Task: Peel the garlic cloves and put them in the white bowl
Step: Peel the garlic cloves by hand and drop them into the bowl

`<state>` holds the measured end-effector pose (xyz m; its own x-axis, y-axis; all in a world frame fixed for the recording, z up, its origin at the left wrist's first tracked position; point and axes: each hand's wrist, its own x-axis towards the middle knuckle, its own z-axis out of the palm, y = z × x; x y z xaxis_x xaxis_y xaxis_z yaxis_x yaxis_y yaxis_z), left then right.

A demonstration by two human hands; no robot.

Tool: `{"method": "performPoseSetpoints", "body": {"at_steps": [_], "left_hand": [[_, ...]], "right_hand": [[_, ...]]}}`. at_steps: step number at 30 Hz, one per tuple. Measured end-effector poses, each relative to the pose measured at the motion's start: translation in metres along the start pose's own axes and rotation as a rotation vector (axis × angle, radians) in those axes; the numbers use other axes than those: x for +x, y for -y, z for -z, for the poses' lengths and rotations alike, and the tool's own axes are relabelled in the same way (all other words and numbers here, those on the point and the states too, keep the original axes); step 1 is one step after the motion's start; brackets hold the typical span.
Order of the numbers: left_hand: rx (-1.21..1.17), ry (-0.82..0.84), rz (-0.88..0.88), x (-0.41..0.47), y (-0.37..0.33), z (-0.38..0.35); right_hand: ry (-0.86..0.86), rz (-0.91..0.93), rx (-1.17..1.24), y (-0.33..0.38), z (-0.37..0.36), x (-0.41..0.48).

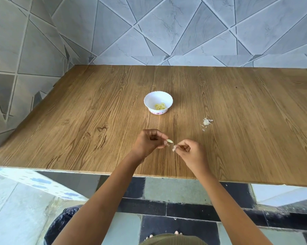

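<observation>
The left hand (150, 141) pinches a bare garlic clove (170, 140) in a narrow grip; the right hand (188, 149) pinches loose skin (175, 148). Check that no skin clings, drop it by the peel scraps (206, 122), then carry the clove forward to the white bowl (153, 97) on the desk (96, 112)

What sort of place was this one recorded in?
Most likely a home kitchen: a wood-grain table set against grey tiled walls, a white bowl holding peeled garlic cloves, and a tiled floor below.
</observation>
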<state>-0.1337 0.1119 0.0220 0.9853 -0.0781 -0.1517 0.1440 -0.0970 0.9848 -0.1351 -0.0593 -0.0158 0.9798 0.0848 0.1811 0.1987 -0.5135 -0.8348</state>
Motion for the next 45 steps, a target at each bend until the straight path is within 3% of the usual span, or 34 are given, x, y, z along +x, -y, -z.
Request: {"method": "performPoseSetpoints", "body": {"at_steps": [12,18,20,23,27,32,38,45], "left_hand": [[0.035,0.015,0.012,0.001,0.001,0.000],[0.125,0.035,0.006,0.001,0.002,-0.001],[0.137,-0.054,-0.018,0.005,0.003,0.006],[0.294,-0.325,-0.071,0.023,0.006,0.028],[0.509,-0.492,-0.085,0.048,0.007,0.046],[0.686,-0.434,-0.050,0.055,0.019,0.050],[0.648,-0.373,-0.146,0.033,0.014,0.042],[0.512,-0.306,-0.107,0.017,0.017,0.036]], "right_hand": [[0.063,0.065,0.141,0.011,-0.003,0.006],[0.145,-0.096,0.291,0.018,-0.008,0.007],[0.061,-0.014,0.178,0.015,-0.010,0.005],[-0.074,0.173,-0.097,0.004,-0.010,-0.001],[-0.044,0.216,-0.245,-0.002,-0.006,-0.012],[0.044,0.168,-0.362,-0.002,0.001,-0.018],[0.227,0.040,-0.324,0.012,0.004,0.005],[0.366,-0.022,-0.272,0.027,-0.008,0.035]]}}
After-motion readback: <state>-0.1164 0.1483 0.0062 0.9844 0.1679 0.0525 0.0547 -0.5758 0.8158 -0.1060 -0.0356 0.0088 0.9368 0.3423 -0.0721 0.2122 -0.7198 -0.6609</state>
